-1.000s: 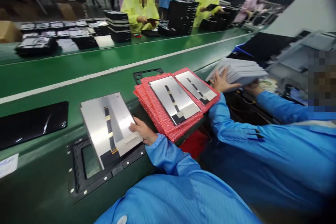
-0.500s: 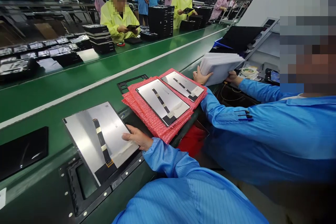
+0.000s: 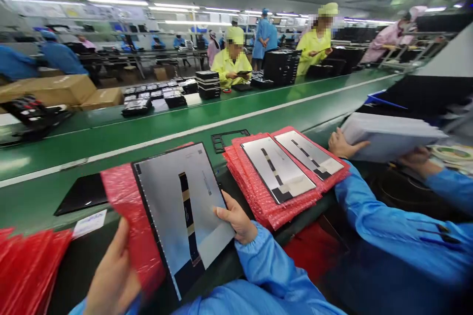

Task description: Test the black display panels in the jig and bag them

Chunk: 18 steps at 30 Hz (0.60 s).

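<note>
**Display panel (image 3: pixel 173 211) tilted up in my two hands, over the green counter (image 3: pixel 236 130).**
The fingers (image 3: pixel 226 214) of my right hand (image 3: pixel 236 219) are clamped on the panel's lower right edge, and my left hand (image 3: pixel 113 280) pinches a red bubble-wrap bag (image 3: pixel 125 211) against its left edge (that hand is blurred). Just beyond the panel, two more panels (image 3: pixel 277 170) lie on stacked red bags (image 3: pixel 266 202); farther right, a co-worker's hands (image 3: pixel 347 143) grip a stack of white sheets (image 3: pixel 388 138).

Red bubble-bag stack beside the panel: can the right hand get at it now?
Probably yes: the right hand sits beside the red bubble-bag stack, nothing between, but it holds the display panel.
</note>
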{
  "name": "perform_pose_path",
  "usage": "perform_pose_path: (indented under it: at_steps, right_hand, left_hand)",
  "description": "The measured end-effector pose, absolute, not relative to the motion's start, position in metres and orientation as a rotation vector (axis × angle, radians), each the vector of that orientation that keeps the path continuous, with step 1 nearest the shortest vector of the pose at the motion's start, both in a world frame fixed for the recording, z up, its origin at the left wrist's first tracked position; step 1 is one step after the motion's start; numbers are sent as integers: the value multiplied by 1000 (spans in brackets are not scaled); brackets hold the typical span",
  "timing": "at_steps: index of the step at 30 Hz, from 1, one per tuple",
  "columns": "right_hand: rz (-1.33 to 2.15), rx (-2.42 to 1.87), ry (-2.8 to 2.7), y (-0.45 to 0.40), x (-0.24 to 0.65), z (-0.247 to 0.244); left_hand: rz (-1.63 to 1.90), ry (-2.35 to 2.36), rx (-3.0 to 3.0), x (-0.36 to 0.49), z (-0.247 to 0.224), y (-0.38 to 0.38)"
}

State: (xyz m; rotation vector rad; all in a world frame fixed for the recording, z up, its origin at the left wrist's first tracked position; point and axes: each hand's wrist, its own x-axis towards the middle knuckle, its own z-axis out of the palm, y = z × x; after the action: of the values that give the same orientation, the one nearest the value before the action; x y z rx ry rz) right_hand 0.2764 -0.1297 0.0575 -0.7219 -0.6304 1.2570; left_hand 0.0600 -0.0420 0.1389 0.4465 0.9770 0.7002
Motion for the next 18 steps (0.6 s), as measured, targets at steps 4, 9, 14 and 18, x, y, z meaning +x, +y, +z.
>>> perform_pose_path:
  at_steps: [4, 9, 14, 18]
  right_hand:
    - [1215, -835, -677, -128, 268, 51]
    - [1125, -1006, -818, -126, 268, 44]
    - [716, -1260, -758, -111, 287, 31]
    - [1089, -978, -866, -110, 273, 24]
  left_hand:
    - [674, 864, 454, 70, 128, -43]
    - [638, 857, 602, 74, 111, -35]
    - [717, 849, 505, 57, 118, -26]
    - [868, 898, 224, 45, 122, -18]
